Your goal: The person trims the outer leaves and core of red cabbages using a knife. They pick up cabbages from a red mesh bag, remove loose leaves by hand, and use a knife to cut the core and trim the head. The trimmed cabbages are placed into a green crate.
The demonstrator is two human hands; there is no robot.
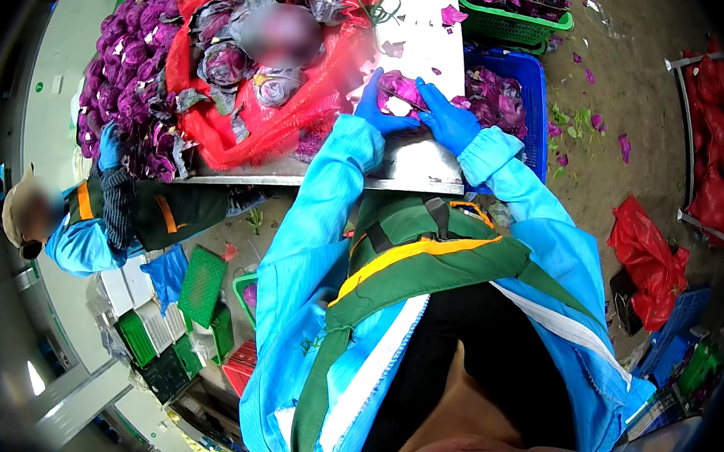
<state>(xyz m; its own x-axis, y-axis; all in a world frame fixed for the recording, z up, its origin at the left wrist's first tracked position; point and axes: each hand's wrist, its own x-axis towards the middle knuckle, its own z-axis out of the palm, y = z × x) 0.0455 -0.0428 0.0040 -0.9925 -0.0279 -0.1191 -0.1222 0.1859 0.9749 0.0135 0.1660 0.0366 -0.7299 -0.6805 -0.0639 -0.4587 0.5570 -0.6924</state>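
A red cabbage [401, 89] with a pale cut patch lies between my two blue-gloved hands over the metal table [413, 166]. My left hand [383, 109] cups its near left side, thumb and fingers spread around it. On its right side, my right hand [446, 115] touches it with extended fingers. Left of my hands, an opened red mesh sack [248, 149] holds several cabbages [277, 86] with grey-green outer leaves. Loose purple leaf pieces [393, 49] are scattered on the metal beyond my hands.
Against the table's right side stands a blue crate [537, 106] of purple leaves, with a green crate [514, 27] beyond. Many red cabbages [121, 70] are heaped at the left, where a co-worker [104, 220] reaches in. Filled red sacks [717, 144] rest on a rack at far right.
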